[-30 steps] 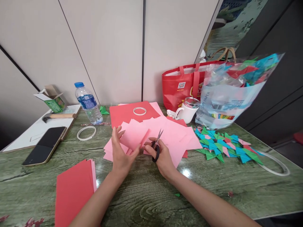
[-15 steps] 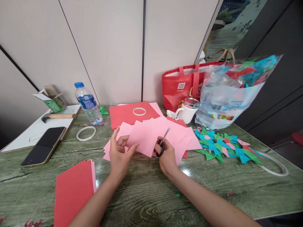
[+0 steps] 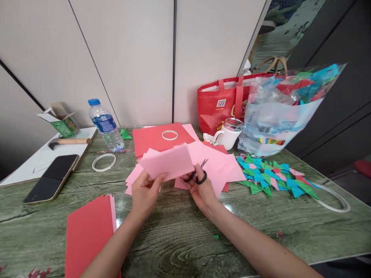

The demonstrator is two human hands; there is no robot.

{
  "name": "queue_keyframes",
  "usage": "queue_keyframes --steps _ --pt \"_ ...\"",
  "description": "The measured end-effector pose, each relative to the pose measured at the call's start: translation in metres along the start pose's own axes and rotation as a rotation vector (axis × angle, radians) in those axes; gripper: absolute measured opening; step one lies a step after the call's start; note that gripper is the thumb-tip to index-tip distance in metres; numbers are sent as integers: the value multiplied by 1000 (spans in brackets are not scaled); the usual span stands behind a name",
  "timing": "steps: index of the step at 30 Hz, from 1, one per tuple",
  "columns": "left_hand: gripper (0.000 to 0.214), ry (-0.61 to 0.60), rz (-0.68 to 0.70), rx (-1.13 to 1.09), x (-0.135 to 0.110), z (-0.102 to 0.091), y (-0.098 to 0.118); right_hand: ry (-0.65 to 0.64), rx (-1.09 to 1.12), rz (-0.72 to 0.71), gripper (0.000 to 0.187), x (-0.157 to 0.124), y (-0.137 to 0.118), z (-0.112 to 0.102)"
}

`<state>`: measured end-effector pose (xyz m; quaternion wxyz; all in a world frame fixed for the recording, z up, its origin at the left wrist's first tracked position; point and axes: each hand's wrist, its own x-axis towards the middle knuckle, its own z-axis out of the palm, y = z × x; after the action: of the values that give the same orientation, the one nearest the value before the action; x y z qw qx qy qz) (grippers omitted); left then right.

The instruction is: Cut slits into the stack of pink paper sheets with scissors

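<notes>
My left hand (image 3: pixel 145 191) pinches the lower left edge of a pink paper sheet (image 3: pixel 168 162) and holds it up off the table. My right hand (image 3: pixel 199 189) grips small black-handled scissors (image 3: pixel 198 173), fingers through the loops, with the blades pointing up and right beside the sheet's right edge. Under both hands lies a loose pile of pink sheets (image 3: pixel 217 166) on the green wood-grain table (image 3: pixel 179 239).
A red paper stack (image 3: pixel 87 235) lies near left. Farther left sit a phone (image 3: pixel 50 182), tape rings (image 3: pixel 103 162), a water bottle (image 3: pixel 106 125), a hammer and a small box. At right are folded coloured triangles (image 3: pixel 272 179), a white mug (image 3: pixel 230 134), a plastic bag (image 3: pixel 284 112) and a red tote (image 3: pixel 223 106).
My left hand has taken hold of one pink sheet and lifted it off the pile. My right hand with the scissors has shifted slightly right and turned beside the sheet.
</notes>
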<state>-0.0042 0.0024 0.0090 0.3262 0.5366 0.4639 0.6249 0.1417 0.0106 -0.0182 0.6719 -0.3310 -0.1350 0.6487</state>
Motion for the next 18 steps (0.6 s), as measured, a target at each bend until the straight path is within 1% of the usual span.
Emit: queue_keyframes --steps 1,2,3,4,6,8,10,13,15,18 --pt "14 83 -61 -133 1 1 3 -27 -23 3 27 -2 0 1" --pt "16 128 -124 -283 3 3 7 -60 -59 -4 30 -4 1 2" --pt "18 142 -132 -345 5 4 10 -95 -104 -22 33 -6 2 3" --pt "21 134 -153 -415 7 6 13 -132 -150 -42 37 -9 3 4" --pt "26 88 -241 -583 9 8 16 -211 -229 -67 45 -12 6 5" --pt "27 41 -348 -706 9 9 16 -247 -288 -90 51 -15 8 4" --pt "26 13 -436 -750 6 9 15 -225 -330 -129 51 -15 9 3" --pt "26 -7 -511 -750 2 10 13 -172 -360 -161 41 -13 9 0" --pt "29 -31 -515 -721 -1 11 15 -162 -366 -165 35 -10 8 -2" --pt "35 -98 -483 -645 -3 10 17 -120 -394 -208 34 -8 6 -3"
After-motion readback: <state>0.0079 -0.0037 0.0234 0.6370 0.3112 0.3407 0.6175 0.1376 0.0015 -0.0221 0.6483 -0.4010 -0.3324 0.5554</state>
